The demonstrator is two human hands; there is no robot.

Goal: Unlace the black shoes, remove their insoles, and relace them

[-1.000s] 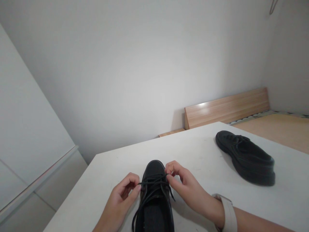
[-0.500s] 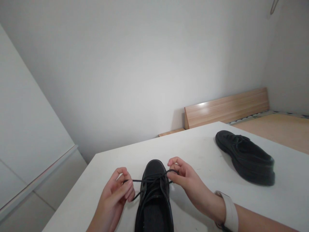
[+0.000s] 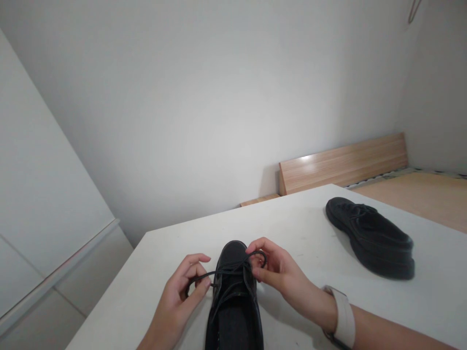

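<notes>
A black lace-up shoe (image 3: 233, 301) stands on the white table (image 3: 292, 228) right in front of me, toe pointing away. My left hand (image 3: 182, 296) pinches the left end of its black lace (image 3: 219, 273), held as a small loop. My right hand (image 3: 273, 270) pinches the right end, also bent into a loop above the shoe's tongue. The lace runs taut between both hands across the shoe's top. A pale watch band (image 3: 341, 316) circles my right wrist.
A second black shoe (image 3: 370, 236) lies on the table at the right, toe towards the far edge. Beyond the table stand a wooden headboard (image 3: 343, 163) and bed frame. A white cabinet (image 3: 44, 204) rises at the left, close to the table's edge.
Both hands have drawn back in towards the shoe after pulling the lace outwards. Each lace end is now bent into a loop.
</notes>
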